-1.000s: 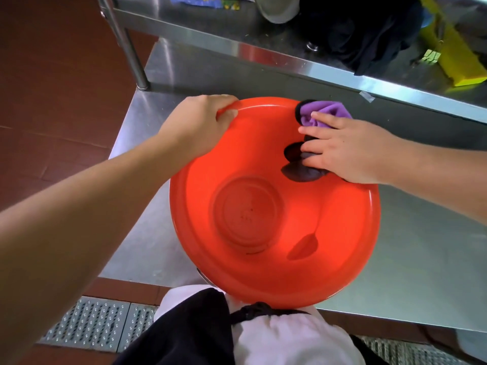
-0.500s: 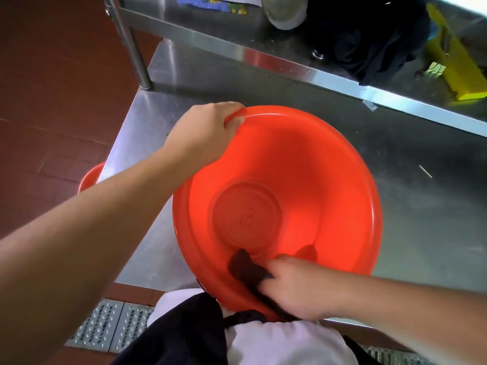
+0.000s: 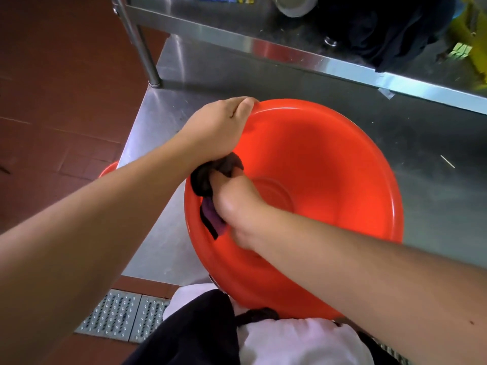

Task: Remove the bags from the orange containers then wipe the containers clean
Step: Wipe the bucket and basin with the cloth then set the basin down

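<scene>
Head view: an orange container [image 3: 329,164] sits tilted at the near left corner of the steel tabletop [image 3: 434,206], its near rim overhanging the front edge toward the person's apron. The left hand [image 3: 218,133] curls over the container's far left rim, thumb on the lip, holding it. The right hand [image 3: 237,204] reaches inside and presses a dark purple cloth [image 3: 210,185] against the inner left wall, fingers bent around the bunched fabric, just beneath the left wrist. A second orange container [image 3: 108,169] shows only as a sliver past the tabletop's left edge, behind the left forearm. On the raised shelf [image 3: 263,30] along the back lie dark fabric [image 3: 382,30] and a yellow object [image 3: 471,43].
</scene>
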A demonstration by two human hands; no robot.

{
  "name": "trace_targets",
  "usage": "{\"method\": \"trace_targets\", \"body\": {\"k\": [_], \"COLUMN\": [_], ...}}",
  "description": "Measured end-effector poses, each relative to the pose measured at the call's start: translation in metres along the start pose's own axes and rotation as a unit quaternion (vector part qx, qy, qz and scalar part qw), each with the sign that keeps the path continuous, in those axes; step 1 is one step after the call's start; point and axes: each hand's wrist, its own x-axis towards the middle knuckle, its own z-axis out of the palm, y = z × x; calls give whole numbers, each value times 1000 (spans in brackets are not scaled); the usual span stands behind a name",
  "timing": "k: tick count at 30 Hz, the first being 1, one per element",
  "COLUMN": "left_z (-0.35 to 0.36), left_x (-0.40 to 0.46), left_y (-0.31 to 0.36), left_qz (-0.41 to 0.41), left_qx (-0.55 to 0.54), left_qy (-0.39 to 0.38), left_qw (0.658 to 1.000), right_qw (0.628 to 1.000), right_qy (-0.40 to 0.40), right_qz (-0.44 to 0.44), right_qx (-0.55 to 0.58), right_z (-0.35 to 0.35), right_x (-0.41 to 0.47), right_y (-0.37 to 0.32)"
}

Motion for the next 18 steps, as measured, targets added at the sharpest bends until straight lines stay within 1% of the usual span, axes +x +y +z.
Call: {"method": "trace_targets", "body": {"k": [3,5,7,9,10,12,13,14,15,16,17,18], "left_z": [1,1,1,2,2,1,1,1,2,2,2,1], "left_x": [1,1,1,1,2,3,4,4,4,4,3,3], "left_y": [-2,-5,-6,-7,-8,-11,-12,-13,-13,-13,-12,-12], "left_qz": [16,24,41,61,69,82,87,91,94,97,99,101], "left_qx": [-3,3,19,34,39,55,62,68,72,75,77,80], "left_qy": [2,4,7,9,11,12,11,11,11,10,9,7], "left_qw": [1000,1000,999,998,997,995,994,993,993,992,992,992], "right_qw": [993,967,928,882,850,770,710,630,541,462,408,378], "right_qy": [-56,-118,-190,-265,-294,-324,-324,-311,-279,-232,-186,-147], "right_qz": [-44,-84,-114,-99,-88,-72,-70,-79,-99,-130,-180,-237], "right_qx": [-96,-208,-299,-376,-428,-545,-621,-707,-787,-846,-876,-883], "right_z": [-10,-29,-58,-93,-111,-147,-166,-184,-200,-212,-221,-228], "right_x": [-22,-41,-54,-62,-64,-59,-54,-46,-36,-25,-14,-2], "right_y": [25,43,57,62,62,63,63,59,53,43,32,19]}}
